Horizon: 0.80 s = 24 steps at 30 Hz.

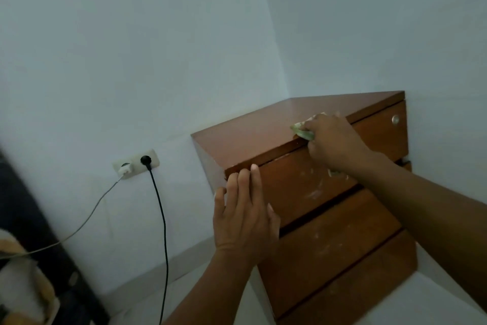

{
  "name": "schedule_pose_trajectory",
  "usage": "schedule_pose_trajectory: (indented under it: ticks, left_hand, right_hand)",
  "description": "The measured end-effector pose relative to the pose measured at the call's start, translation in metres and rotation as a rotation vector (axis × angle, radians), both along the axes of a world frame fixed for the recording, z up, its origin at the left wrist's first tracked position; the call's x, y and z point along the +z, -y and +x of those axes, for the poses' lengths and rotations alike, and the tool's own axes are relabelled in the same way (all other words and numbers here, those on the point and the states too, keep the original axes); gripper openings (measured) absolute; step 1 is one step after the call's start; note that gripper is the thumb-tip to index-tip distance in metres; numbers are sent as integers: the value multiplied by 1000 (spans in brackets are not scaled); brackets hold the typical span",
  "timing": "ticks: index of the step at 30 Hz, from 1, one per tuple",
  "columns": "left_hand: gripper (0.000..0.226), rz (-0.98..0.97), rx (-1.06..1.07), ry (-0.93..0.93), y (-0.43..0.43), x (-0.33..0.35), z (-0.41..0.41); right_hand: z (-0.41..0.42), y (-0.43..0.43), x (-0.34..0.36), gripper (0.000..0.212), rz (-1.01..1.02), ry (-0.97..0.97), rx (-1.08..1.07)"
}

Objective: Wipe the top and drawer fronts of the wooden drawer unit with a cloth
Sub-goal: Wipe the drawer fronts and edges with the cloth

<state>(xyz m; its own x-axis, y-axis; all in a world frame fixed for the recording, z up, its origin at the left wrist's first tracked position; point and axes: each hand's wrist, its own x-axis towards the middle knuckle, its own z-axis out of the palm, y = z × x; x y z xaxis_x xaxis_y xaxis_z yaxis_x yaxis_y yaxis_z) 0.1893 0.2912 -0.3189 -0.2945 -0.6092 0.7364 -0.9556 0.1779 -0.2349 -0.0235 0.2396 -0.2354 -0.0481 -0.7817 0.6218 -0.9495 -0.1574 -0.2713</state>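
One drawer unit (290, 124) (three drawer fronts), one cloth (303, 131), two hands, two plugs, one lock (395, 119).

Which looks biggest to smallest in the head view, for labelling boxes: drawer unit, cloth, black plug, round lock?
1. drawer unit
2. cloth, mostly hidden under the right hand
3. black plug and round lock look alike; unranked.

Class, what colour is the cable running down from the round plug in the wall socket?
Black cable, seen in the head view.
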Motion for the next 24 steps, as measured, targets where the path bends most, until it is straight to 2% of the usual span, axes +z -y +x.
schedule_pose_trajectory:
  ticks: [3,6,12,15,19,24]
  left_hand:
    - [78,0,3,-73,-4,-1,-1]
    - [72,5,-23,-236,-10,1,-1]
    - [53,71,-196,-910,-18,16,-20]
    - [43,72,-194,-1141,-16,25,-27]
    - [42,94,-148,-1301,-5,35,-25]
    - [44,140,-87,-1349,2,43,-19]
  right_hand:
    - [3,-5,-1,44,7,19,-7]
    - [7,-12,-2,46,23,38,-5]
    - [27,-37,-8,47,-6,138,23]
    - [35,-44,-5,47,5,113,52]
    - [36,-42,3,45,40,156,67]
    - [34,-38,6,45,67,154,73]
